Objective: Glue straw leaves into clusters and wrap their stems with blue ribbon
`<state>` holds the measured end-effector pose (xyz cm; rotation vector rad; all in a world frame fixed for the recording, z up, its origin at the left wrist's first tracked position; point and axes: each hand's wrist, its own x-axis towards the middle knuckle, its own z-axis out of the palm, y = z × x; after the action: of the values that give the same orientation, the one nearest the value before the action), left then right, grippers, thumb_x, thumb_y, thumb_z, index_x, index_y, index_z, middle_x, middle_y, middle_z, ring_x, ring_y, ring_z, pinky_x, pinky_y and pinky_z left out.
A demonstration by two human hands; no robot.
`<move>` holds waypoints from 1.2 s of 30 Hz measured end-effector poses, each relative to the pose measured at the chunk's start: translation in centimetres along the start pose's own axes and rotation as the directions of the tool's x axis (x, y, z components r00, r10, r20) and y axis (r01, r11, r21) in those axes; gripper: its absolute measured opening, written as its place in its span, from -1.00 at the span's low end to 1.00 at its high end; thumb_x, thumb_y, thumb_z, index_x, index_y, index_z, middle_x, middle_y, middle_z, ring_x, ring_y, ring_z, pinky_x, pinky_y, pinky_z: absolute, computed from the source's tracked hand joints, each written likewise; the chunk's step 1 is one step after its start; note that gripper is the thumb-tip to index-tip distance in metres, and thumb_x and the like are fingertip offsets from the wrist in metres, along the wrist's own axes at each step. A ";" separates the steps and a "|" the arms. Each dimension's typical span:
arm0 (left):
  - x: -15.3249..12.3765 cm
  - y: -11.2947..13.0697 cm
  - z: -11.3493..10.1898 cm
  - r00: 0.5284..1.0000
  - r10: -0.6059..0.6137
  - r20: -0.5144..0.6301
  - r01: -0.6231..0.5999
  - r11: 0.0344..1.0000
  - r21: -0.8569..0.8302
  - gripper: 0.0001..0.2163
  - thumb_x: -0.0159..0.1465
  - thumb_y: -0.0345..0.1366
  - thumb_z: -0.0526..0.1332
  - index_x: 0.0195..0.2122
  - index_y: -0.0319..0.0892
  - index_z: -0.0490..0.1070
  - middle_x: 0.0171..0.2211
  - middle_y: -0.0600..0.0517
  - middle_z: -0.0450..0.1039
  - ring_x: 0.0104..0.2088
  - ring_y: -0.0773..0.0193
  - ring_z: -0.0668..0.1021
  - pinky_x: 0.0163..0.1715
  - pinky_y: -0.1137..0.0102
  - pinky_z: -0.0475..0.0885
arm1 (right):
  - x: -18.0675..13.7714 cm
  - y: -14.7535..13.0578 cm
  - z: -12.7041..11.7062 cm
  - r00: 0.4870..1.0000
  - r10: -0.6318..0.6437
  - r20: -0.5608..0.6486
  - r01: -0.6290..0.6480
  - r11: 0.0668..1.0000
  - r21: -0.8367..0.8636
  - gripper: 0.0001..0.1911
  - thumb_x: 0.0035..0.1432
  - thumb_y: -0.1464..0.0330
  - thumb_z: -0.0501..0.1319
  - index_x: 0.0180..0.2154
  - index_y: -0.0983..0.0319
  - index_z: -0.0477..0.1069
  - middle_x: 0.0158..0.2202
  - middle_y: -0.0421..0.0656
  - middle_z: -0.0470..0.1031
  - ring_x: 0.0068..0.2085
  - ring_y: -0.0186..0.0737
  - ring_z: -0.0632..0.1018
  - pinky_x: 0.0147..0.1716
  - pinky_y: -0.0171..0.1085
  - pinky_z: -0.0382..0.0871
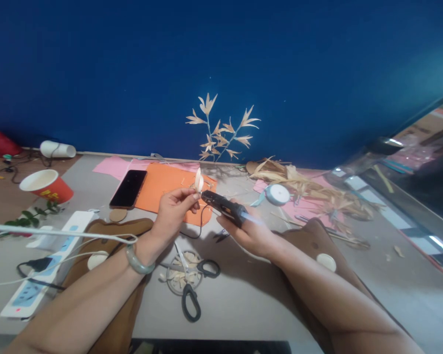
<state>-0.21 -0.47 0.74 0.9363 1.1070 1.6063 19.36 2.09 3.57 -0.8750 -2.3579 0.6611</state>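
My left hand is closed in a pinch on the base of a pale, upright husk petal. My right hand wraps round a black glue gun, whose nozzle points left and lies close to the petal's base; whether they touch, I cannot tell. Below the hands, open scissors with black handles lie across a round dish of pale cut pieces. Beyond the hands, a branch of dried husk flowers stands before the blue wall.
An orange sheet and a black phone lie behind my left hand. Left are a red paper cup and a power strip with cables crossing my wrist. A ribbon roll and dried husks lie right.
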 end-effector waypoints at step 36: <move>0.1 -0.2 -0.2 0.999 0.022 0.030 -0.022 1.000 0.002 -0.80 0.07 -0.22 0.37 -0.38 -0.25 0.50 -0.60 0.08 0.44 -0.58 0.41 0.44 -0.49 0.45 0.37 | -0.2 0.0 0.2 0.999 0.027 0.020 -0.028 0.999 0.018 -0.82 0.27 0.25 0.08 -0.36 0.20 0.22 -0.48 -0.20 0.34 -0.46 -0.27 0.37 -0.45 -0.28 0.25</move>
<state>-0.41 -0.36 0.53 0.9746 1.0814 1.6038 19.38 1.86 3.41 -0.8983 -2.3572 0.7046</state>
